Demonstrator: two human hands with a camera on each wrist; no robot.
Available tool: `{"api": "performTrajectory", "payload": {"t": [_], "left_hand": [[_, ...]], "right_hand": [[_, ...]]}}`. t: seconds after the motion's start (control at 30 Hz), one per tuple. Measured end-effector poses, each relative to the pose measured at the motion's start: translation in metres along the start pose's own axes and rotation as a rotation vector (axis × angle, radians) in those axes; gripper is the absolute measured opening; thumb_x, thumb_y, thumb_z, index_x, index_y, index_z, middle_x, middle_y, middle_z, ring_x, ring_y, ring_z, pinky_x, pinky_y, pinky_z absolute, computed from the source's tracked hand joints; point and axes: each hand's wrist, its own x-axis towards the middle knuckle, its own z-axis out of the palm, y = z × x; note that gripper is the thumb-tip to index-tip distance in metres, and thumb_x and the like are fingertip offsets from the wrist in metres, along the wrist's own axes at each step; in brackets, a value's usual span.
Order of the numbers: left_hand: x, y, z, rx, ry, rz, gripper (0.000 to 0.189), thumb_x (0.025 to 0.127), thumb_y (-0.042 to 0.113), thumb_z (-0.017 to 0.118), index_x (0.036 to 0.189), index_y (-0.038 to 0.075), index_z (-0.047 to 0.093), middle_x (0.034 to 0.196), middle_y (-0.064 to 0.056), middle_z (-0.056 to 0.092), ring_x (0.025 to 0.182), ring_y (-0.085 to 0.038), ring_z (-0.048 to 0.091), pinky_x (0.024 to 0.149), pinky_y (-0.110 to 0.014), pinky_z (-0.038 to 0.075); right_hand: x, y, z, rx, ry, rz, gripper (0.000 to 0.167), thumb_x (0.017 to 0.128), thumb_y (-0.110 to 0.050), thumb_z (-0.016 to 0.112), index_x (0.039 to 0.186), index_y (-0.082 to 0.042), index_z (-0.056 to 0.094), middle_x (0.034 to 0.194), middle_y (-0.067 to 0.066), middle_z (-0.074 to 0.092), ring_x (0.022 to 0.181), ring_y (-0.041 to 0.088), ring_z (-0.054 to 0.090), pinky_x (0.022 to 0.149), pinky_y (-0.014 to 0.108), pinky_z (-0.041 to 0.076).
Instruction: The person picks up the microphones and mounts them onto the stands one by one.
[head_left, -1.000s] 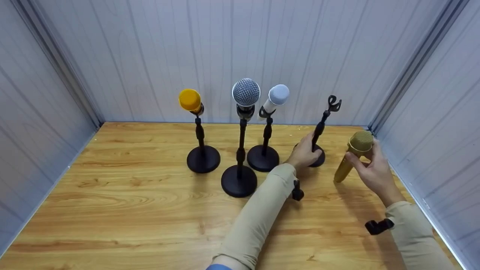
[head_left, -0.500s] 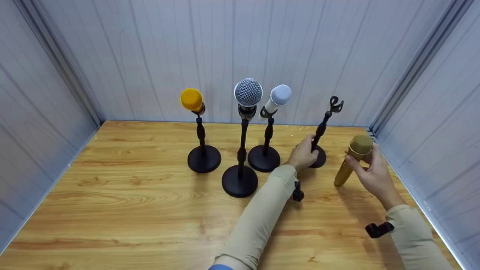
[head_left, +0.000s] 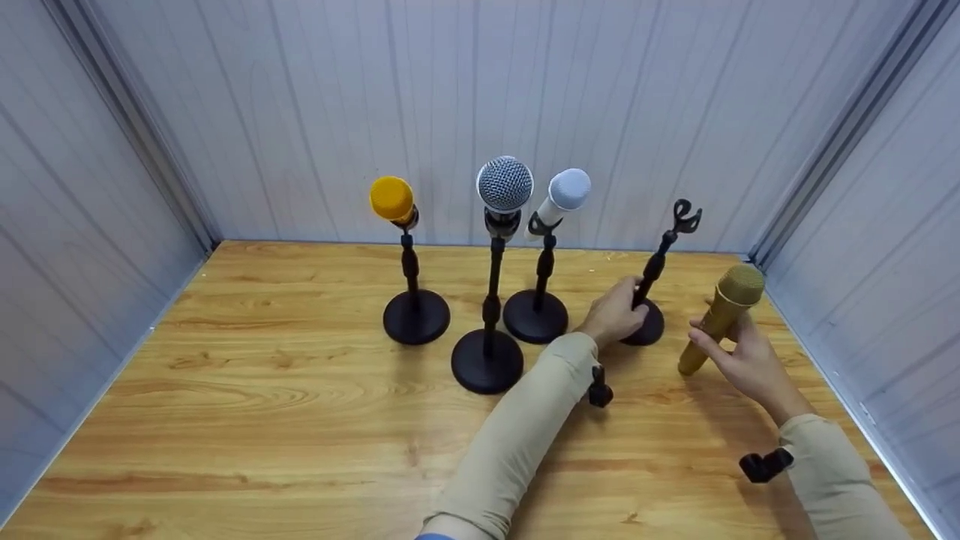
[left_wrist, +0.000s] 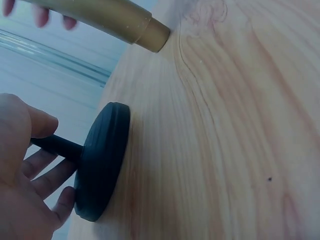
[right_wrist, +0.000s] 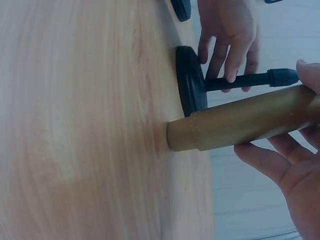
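My left hand (head_left: 616, 311) grips the thin pole of a black desktop microphone stand (head_left: 654, 266) low down, just above its round base (left_wrist: 102, 162). The holder clip (head_left: 686, 217) on top of that stand has nothing in it. To its right, my right hand (head_left: 750, 364) holds a gold microphone (head_left: 724, 315) around the body, thumb on one side and fingers on the other. The microphone leans with its mesh head up and to the right, its tail end low over the table. In the right wrist view the gold body (right_wrist: 250, 120) overlaps the stand's base.
Left of the held stand, three more black stands bear microphones: a white one (head_left: 570, 191), a silver-mesh one (head_left: 505, 185) in front, and a yellow-headed one (head_left: 391, 199). The wooden table (head_left: 262, 420) is enclosed by pale panel walls (head_left: 450, 90) at the back and sides.
The held stand has shifted slightly right and toward me with my left hand. The gold microphone has moved slightly right and tilts more. The head view has drifted a little.
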Motion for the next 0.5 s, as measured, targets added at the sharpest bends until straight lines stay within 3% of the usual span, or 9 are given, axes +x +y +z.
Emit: {"api": "performTrajectory", "payload": {"t": [0.17,0.3,0.5], "left_hand": [[-0.002,0.002,-0.004,0.015,-0.013,0.023,0.034,0.108,0.032,0.049,0.137,0.016,0.057,0.12,0.005,0.066,0.104,-0.008,0.063,0.088,-0.027,0.05],[-0.004,0.0,-0.012,0.049,-0.048,0.06,0.027,0.109,0.031,0.048,0.126,0.015,0.061,0.106,0.007,0.065,0.087,-0.007,0.06,0.074,-0.025,0.048],[-0.022,-0.008,-0.028,0.037,-0.092,0.118,0.028,0.109,0.028,0.05,0.127,0.011,0.061,0.108,0.003,0.066,0.09,-0.006,0.061,0.075,-0.022,0.048]], "right_hand": [[0.003,0.003,-0.001,-0.034,-0.02,0.014,0.058,0.101,-0.016,0.066,0.15,-0.001,0.038,0.123,0.021,0.067,0.105,-0.01,0.057,0.087,0.01,0.043],[0.01,-0.002,-0.003,-0.044,-0.032,0.016,0.059,0.1,-0.019,0.067,0.149,0.0,0.039,0.124,0.023,0.066,0.106,-0.012,0.055,0.085,0.01,0.045],[0.023,-0.016,-0.003,-0.006,-0.052,-0.019,0.055,0.1,-0.016,0.067,0.147,-0.002,0.043,0.124,0.021,0.065,0.111,-0.007,0.056,0.083,0.011,0.049]]}}
